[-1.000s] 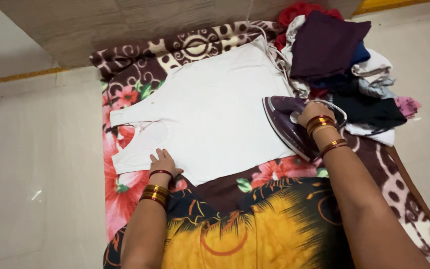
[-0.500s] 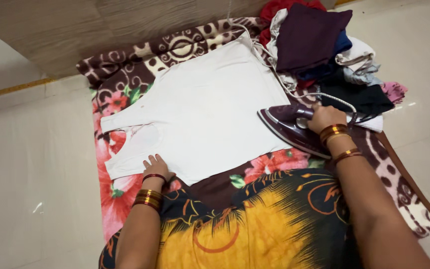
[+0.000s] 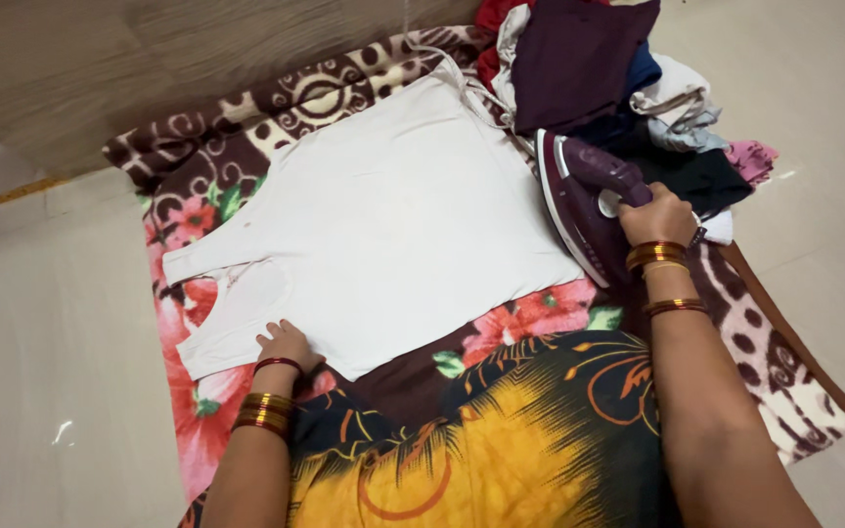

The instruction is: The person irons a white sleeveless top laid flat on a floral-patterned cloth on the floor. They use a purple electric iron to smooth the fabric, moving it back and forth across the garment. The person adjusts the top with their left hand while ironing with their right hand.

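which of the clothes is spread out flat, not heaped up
The white sleeveless vest, alone and flat on the floral blanket, with the left hand on its lower edge. The dark purple, blue, black and pink garments lie bunched in the pile beyond the iron.

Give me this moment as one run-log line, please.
left hand: flat on white vest | right hand: grips purple iron, tilted at vest edge

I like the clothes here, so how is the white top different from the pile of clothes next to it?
The white top lies spread out flat, while the pile of clothes is heaped and crumpled. The white top is one plain colour; the pile mixes dark purple, blue, black, red and pink. The left hand presses on the white top, but no hand touches the pile. Both rest on the flowered blanket.
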